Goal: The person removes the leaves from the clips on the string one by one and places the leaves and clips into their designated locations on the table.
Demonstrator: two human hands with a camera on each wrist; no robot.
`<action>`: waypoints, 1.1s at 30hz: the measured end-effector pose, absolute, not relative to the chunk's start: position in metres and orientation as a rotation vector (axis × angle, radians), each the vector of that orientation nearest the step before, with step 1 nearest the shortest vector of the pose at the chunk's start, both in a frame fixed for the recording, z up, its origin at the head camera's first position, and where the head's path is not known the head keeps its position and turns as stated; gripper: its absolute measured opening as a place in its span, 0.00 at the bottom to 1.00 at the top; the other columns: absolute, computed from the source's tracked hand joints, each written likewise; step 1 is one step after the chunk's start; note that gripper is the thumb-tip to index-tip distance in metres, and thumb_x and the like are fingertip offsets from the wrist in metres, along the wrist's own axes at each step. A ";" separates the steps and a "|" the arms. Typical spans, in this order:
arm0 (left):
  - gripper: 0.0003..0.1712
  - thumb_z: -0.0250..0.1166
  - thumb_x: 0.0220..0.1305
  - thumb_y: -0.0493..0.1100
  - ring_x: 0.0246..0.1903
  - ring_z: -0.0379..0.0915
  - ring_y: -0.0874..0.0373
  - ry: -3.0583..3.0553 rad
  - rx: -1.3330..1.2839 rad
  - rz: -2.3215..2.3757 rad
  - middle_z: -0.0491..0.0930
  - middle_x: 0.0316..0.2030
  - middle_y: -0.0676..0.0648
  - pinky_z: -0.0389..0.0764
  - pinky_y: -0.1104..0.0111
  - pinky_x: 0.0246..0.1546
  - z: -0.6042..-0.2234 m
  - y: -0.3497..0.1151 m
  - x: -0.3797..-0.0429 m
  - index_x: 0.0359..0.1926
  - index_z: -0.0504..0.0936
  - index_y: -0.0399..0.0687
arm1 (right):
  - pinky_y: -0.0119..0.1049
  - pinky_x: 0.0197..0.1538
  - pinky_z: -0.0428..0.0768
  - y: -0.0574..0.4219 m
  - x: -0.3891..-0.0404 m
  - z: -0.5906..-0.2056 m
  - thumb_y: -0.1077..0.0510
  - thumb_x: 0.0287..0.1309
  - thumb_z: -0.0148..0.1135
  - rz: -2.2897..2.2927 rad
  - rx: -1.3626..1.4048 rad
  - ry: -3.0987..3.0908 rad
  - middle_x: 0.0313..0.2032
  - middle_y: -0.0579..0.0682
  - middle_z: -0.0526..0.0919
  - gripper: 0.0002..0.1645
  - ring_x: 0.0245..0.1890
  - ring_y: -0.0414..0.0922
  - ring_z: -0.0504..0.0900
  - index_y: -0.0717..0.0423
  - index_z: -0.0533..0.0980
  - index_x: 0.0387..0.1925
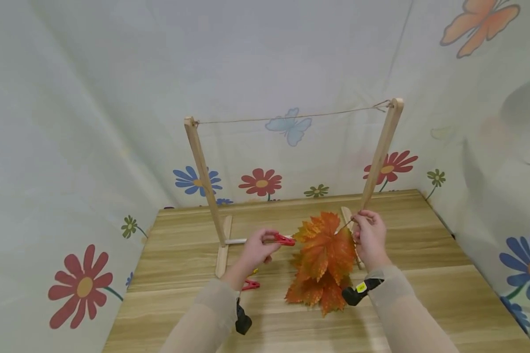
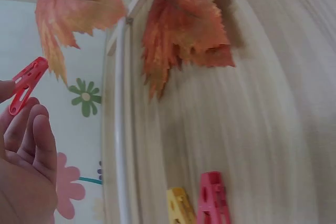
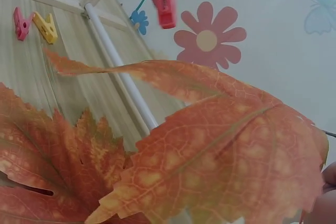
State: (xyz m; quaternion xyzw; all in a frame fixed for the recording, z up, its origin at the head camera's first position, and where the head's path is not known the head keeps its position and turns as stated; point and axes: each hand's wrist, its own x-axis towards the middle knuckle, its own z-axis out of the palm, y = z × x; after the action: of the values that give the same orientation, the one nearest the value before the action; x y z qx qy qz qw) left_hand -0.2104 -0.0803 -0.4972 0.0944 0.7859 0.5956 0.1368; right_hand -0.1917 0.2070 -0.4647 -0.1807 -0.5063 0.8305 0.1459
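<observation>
Between thumb and fingers, my left hand (image 1: 258,249) pinches a red clothespin (image 1: 285,239), its tip pointing right toward a leaf. My right hand (image 1: 370,236) pinches the thin stem of an orange artificial maple leaf (image 1: 329,247), which hangs raised to the left of the fingers. Below it, more orange leaves (image 2: 189,19) lie on the table. In the right wrist view the raised leaf (image 3: 226,145) fills much of the picture, and the red clothespin (image 3: 165,1) shows beyond it. The right fingers are mostly hidden there.
A wooden frame stands behind the hands, with a left post (image 1: 205,176), a right post (image 1: 382,152) and a twine (image 1: 247,120) strung between their tops. A white rod (image 2: 122,129) joins its feet low down. A yellow clothespin (image 3: 46,28) and another red clothespin (image 1: 251,285) lie on the table (image 1: 181,314).
</observation>
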 end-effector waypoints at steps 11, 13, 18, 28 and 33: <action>0.19 0.66 0.58 0.39 0.12 0.65 0.59 2.337 0.257 1.661 0.78 0.47 0.41 0.72 0.67 0.14 -0.524 -0.096 -0.196 0.51 0.75 0.43 | 0.25 0.10 0.54 0.201 -0.187 -0.482 0.70 0.62 0.50 2.417 -0.567 -1.412 0.24 0.47 0.77 0.07 0.09 0.33 0.60 0.56 0.64 0.37; 0.20 0.66 0.58 0.39 0.13 0.65 0.59 2.384 0.285 1.634 0.78 0.46 0.42 0.71 0.69 0.14 -0.529 -0.099 -0.194 0.51 0.75 0.40 | 0.25 0.10 0.54 0.199 -0.186 -0.486 0.70 0.62 0.50 2.403 -0.574 -1.419 0.22 0.46 0.76 0.08 0.08 0.33 0.60 0.57 0.64 0.37; 0.20 0.68 0.55 0.40 0.17 0.67 0.59 2.516 0.357 1.567 0.77 0.42 0.44 0.72 0.70 0.18 -0.539 -0.107 -0.189 0.49 0.78 0.38 | 0.25 0.11 0.54 0.198 -0.183 -0.494 0.69 0.62 0.50 2.378 -0.602 -1.444 0.23 0.46 0.76 0.08 0.09 0.33 0.60 0.55 0.64 0.36; 0.19 0.70 0.54 0.42 0.20 0.63 0.62 2.502 0.315 1.563 0.77 0.41 0.47 0.70 0.70 0.19 -0.550 -0.121 -0.181 0.47 0.79 0.41 | 0.26 0.12 0.53 0.200 -0.176 -0.507 0.67 0.63 0.51 2.366 -0.660 -1.485 0.23 0.44 0.77 0.07 0.09 0.33 0.60 0.57 0.64 0.39; 0.20 0.70 0.54 0.43 0.22 0.65 0.61 2.469 0.273 1.572 0.77 0.41 0.44 0.74 0.69 0.20 -0.555 -0.129 -0.177 0.47 0.78 0.40 | 0.27 0.14 0.53 0.200 -0.173 -0.514 0.67 0.63 0.52 2.368 -0.679 -1.475 0.22 0.43 0.76 0.09 0.10 0.33 0.60 0.60 0.63 0.42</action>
State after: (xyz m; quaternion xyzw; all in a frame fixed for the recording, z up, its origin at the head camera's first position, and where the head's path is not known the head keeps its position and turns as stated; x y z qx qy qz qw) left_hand -0.1767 -0.1291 -0.5551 0.0923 0.8357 0.5319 0.1008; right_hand -0.1733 0.2003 -0.5144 -0.2344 -0.5090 0.8172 0.1347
